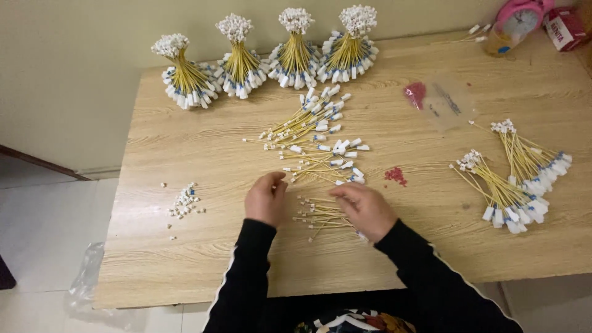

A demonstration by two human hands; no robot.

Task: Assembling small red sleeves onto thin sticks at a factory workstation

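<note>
My left hand rests on the wooden table, fingers curled, just left of a small loose row of thin yellow cables with white ends. My right hand lies over the right side of that row, its fingers bent down onto the cables; whether it pinches one I cannot tell. Beyond both hands a larger loose pile of yellow cables with white and blue connectors spreads across the table's middle. A little heap of red bits lies right of my right hand.
Several bound cable bundles stand upright along the wall. Two flat bundles lie at right. Small white connectors are scattered at left. A clear bag with red bits, a pink clock and a red packet sit far right.
</note>
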